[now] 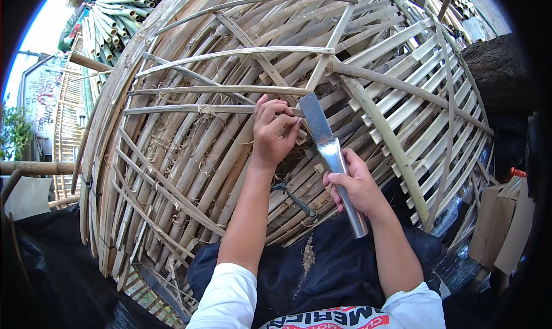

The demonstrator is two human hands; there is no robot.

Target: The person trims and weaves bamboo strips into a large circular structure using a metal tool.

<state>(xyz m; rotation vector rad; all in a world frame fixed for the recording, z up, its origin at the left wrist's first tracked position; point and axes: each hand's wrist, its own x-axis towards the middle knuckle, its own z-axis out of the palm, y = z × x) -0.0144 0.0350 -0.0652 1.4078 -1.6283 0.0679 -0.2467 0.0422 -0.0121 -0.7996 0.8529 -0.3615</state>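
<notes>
My right hand (355,185) is wrapped round the metal tube handle of a broad-bladed knife (315,119). The blade points up and away from me, its flat face showing. With bent fingers my left hand (273,133) grips a thin split bamboo strip (201,108) near its right end. That end lies beside the blade; whether they touch I cannot tell. Just beyond it, another bamboo strip (230,90) runs roughly parallel. Below both hands spreads a large curved bamboo frame (210,156) of many slats, with curled shavings on it.
A dark cloth (276,271) with sawdust covers my lap. Cardboard boxes (497,225) stand at the right, below a thick dark log (497,70). Bundled bamboo poles (115,24) lie at the far left. A bamboo pole (40,168) juts in from the left edge.
</notes>
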